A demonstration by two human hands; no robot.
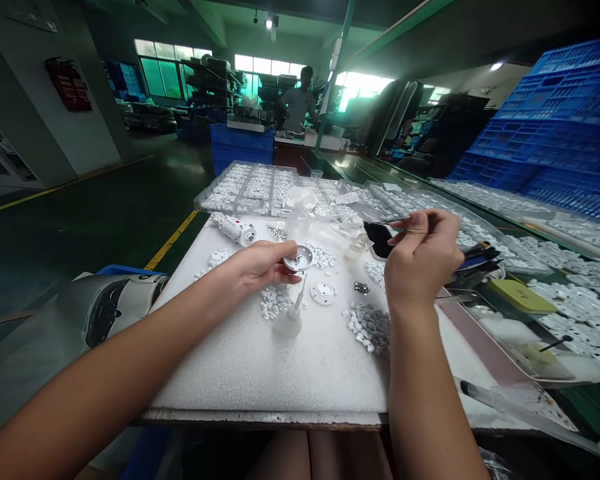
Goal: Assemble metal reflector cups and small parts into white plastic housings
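Observation:
My left hand (260,268) grips a small round white dish-like part (304,260) by its rim, its hollow side facing up. Held up to the right, my right hand (424,257) pinches a thin dark tool that looks like tweezers (391,221), its tip pointing left. Just below the held part stands a squeeze bottle with a thin nozzle (287,324). A similar white disc (323,293) lies to its right. Small white pieces (275,303) are heaped by the bottle, and a pile of grey pieces (373,328) sits left of my right forearm.
Compartmented clear trays (235,208) of white parts line the back. A white cylinder (234,229) stands at the left, a small glass bottle (356,248) near a phone-like black object (379,239). Blue crates (555,127) rise at right. A person (299,107) is across the room.

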